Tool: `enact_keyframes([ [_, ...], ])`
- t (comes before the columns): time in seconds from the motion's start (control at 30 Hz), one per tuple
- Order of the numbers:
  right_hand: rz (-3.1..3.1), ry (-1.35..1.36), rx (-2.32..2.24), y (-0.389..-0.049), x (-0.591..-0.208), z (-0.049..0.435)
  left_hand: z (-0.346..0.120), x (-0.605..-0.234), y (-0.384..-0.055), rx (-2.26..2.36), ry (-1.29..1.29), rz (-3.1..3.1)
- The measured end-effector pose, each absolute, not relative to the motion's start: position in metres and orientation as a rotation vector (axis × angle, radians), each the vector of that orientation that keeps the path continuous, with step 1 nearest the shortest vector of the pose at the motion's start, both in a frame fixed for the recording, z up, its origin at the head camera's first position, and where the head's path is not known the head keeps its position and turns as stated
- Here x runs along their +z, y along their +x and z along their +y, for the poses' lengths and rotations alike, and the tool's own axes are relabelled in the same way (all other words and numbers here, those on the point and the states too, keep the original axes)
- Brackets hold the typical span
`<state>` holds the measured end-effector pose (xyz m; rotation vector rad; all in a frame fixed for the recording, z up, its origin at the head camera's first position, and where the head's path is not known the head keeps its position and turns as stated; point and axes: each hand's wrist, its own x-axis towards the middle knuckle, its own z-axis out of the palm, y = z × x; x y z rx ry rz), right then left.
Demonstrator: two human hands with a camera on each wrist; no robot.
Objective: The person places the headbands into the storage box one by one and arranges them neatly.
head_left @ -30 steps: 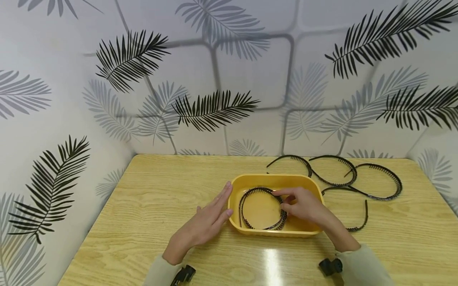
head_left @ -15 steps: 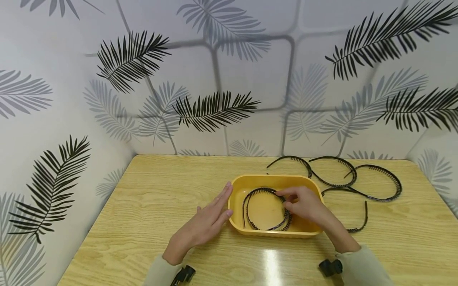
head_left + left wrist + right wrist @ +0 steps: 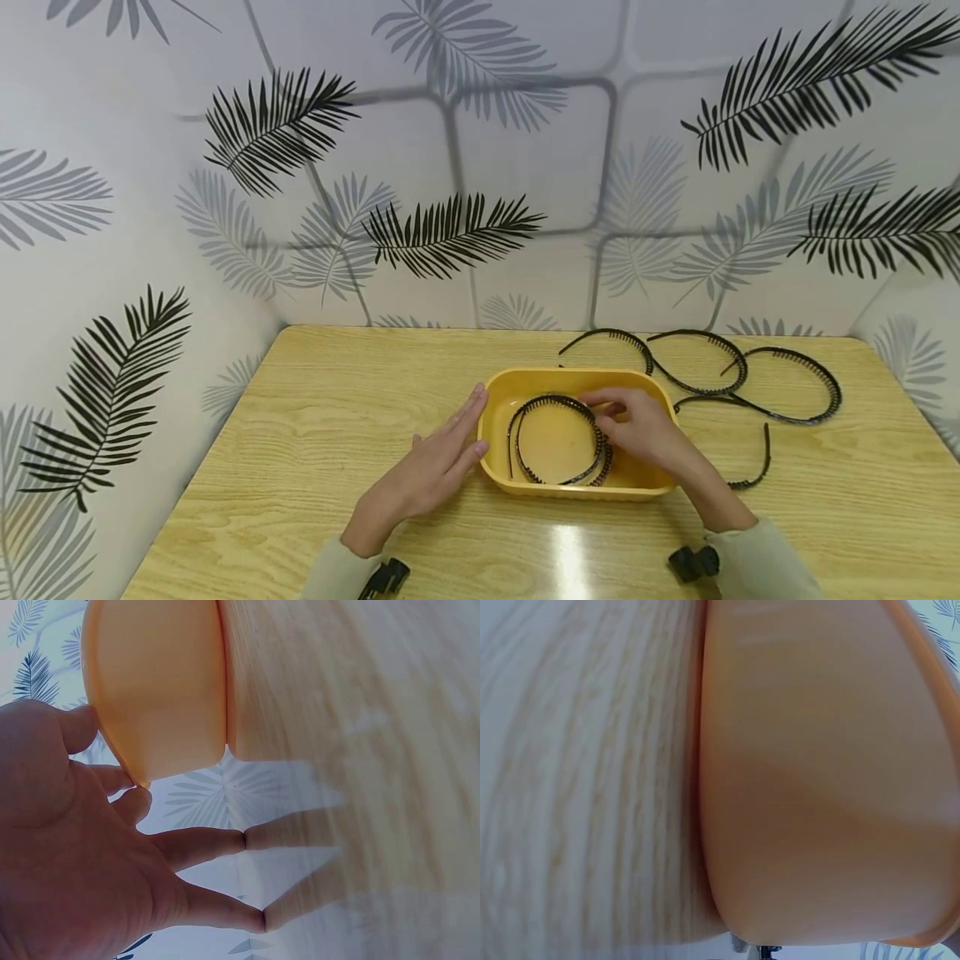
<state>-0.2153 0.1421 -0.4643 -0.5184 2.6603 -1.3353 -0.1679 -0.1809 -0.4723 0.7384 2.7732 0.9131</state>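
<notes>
Head view, tub: a rounded, oblong yellow plastic tub (image 3: 581, 492) stands upright on the pale wood-grained tabletop (image 3: 360, 392).
Head view, tub contents: thin black toothed headbands (image 3: 553, 399), overlapping in a ring on the tub's floor, towards its left and middle; their exact number is hard to tell.
Head view, headband handling: probably light, springy plastic, stiff enough to keep its curve, rather slick and liable to snap if spread wide; the outer curve looks the best place to take hold, clear of the teeth.
Head view, right hand: the right hand (image 3: 637, 429) reaches over the tub's right side, fingers bent, tips at the ring's upper right edge; whether the grip is closed on a headband or only touching, I cannot tell.
Head view, left hand: the left hand (image 3: 431, 467) has its fingers extended against the tub's left end, grasping nothing.
Head view, loose headbands: more black loose headbands (image 3: 744, 367) lie behind and to the right of the tub, some crossing.
Left wrist view, left hand: thumb at the tub's rim, two fingertips touching the tabletop beside it.
Right wrist view, tub wall: the tub's outer side fills much of the view, hiding its contents and the right grip.
</notes>
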Motion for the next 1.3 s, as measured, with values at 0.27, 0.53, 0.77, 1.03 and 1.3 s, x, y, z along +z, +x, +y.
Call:
enact_keyframes([
  [0.27, 2.571, -0.558, -1.584, -0.215, -0.461, 0.145, -0.18, -0.471, -0.167, 0.922, 0.736, 2.768],
  [0.53, 2.472, -0.592, -1.736, -0.218, -0.458, 0.152, -0.182, -0.474, -0.167, 0.922, 0.735, 2.769],
  [0.77, 2.464, -0.605, -1.784, -0.217, -0.447, 0.163, -0.181, -0.474, -0.168, 0.93, 0.742, 2.767],
  [1.03, 2.506, -0.553, -1.792, -0.217, -0.439, 0.177, -0.181, -0.474, -0.169, 0.933, 0.735, 2.762],
  [1.3, 2.606, -0.504, -1.76, -0.218, -0.436, 0.191, -0.181, -0.475, -0.169, 0.938, 0.732, 2.765],
])
